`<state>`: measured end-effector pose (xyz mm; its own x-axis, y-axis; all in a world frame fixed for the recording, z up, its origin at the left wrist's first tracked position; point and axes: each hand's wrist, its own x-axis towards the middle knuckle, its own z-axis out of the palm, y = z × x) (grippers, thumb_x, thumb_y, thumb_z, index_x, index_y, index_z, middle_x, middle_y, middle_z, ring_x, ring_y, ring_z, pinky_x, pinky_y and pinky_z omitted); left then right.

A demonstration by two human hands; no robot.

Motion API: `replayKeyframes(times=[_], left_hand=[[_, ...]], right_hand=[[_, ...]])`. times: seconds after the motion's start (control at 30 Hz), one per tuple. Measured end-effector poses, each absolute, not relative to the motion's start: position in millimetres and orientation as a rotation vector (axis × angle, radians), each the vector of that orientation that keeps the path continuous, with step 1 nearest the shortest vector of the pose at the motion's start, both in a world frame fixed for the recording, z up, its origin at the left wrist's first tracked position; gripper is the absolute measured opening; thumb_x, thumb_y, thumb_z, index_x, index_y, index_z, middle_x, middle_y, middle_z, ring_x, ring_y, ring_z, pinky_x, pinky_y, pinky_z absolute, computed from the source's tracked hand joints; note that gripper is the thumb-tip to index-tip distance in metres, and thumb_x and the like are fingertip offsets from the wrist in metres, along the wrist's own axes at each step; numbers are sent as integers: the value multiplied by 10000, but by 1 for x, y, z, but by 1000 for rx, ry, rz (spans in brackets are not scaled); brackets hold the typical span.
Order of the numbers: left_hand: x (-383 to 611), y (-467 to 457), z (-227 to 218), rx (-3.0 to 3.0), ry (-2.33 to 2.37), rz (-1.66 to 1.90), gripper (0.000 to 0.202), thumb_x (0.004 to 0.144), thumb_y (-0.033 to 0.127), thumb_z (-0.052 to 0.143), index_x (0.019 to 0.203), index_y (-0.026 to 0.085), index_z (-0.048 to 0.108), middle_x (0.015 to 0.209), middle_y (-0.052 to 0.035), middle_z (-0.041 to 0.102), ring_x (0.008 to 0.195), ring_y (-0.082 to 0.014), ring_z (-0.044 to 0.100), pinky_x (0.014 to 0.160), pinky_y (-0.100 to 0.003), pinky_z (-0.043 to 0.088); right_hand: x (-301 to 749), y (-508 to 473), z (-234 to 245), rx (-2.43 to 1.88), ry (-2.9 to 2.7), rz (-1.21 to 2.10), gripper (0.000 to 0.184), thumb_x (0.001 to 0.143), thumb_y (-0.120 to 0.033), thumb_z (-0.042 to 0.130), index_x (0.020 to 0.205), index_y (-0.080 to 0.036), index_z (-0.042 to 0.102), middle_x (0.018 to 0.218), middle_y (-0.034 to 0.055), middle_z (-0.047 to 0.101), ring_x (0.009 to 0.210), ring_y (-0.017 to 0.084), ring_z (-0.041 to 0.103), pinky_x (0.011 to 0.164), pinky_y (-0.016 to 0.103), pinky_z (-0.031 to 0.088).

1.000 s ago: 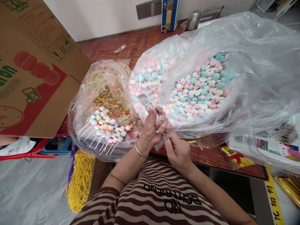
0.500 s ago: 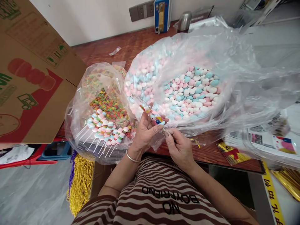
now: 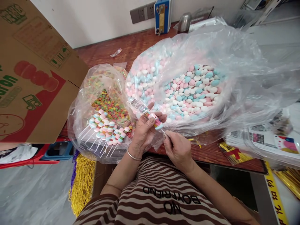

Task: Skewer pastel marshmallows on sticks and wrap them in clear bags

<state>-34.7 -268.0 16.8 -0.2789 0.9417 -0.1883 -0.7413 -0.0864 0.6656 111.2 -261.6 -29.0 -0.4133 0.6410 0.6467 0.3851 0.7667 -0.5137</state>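
Observation:
My left hand is closed round a small clear wrapper with a printed code on its upper end. Inside its colourful lower end sits a marshmallow skewer, whose pale blue marshmallow shows at the wrapper's mouth. My right hand has its fingers curled round the skewer's white stick, just below the marshmallow. Left of my hands, several finished marshmallow skewers lie in a pile, sticks toward me. Beyond them is a bag of ring-shaped fruit gummies.
A large clear bag of pastel marshmallows spreads over the wooden table. Printed wrappers are stacked at right, near gold ties. A cardboard box stands at left. A blue device sits by the wall.
The wrapper has turned so its printed code faces up. My left thumb has shifted up and left along it. My right hand has moved slightly down, curling more around the stick.

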Motion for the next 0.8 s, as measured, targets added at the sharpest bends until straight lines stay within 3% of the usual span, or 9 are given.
replayKeyframes(times=[0.13,0.23,0.4,0.5,0.57,0.7,0.8], left_hand=[[-37,-269,18,258,744,1656,321,823,279,785,1101,166,671,798,-7,698,807,-153,716,958,-366,562],[-36,-269,17,236,701,1614,179,868,284,741,973,161,666,766,10,651,790,-135,697,977,-367,554],[-28,-270,13,246,762,1570,178,855,302,757,928,178,653,805,5,645,843,-149,704,953,-358,561],[-29,-268,13,216,765,1596,229,842,297,772,996,165,666,902,-38,694,965,-203,721,956,-384,564],[-34,-263,16,168,737,1681,234,867,288,747,1044,160,665,924,-38,704,962,-187,721,947,-369,569],[-41,-253,23,27,734,1811,130,912,220,698,1023,171,651,697,76,571,611,-30,602,764,-192,558],[-38,-251,26,-23,727,1820,129,901,253,728,950,177,636,607,109,438,477,1,456,595,-129,484]], right_hand=[[112,-262,-28,-737,-2052,428,141,990,-155,498,1062,-167,618,797,52,724,642,170,629,628,293,446],[112,-263,-26,-782,-2045,508,133,1001,-164,480,1036,-176,607,797,46,710,673,167,639,637,279,454],[113,-261,-29,-737,-2094,230,211,991,-155,487,1179,-149,583,771,59,717,615,171,614,645,311,436],[114,-257,-33,-657,-2136,114,303,979,-135,501,1278,-120,545,718,48,699,586,173,601,636,326,418],[115,-255,-35,-625,-2151,91,321,975,-127,513,1295,-116,539,691,35,679,586,172,593,644,329,415],[115,-255,-38,-655,-2155,86,268,978,-146,534,1244,-147,573,686,23,653,595,168,579,653,328,407],[114,-255,-37,-684,-2157,140,139,975,-168,550,1090,-162,629,638,10,609,564,153,540,613,317,376]])
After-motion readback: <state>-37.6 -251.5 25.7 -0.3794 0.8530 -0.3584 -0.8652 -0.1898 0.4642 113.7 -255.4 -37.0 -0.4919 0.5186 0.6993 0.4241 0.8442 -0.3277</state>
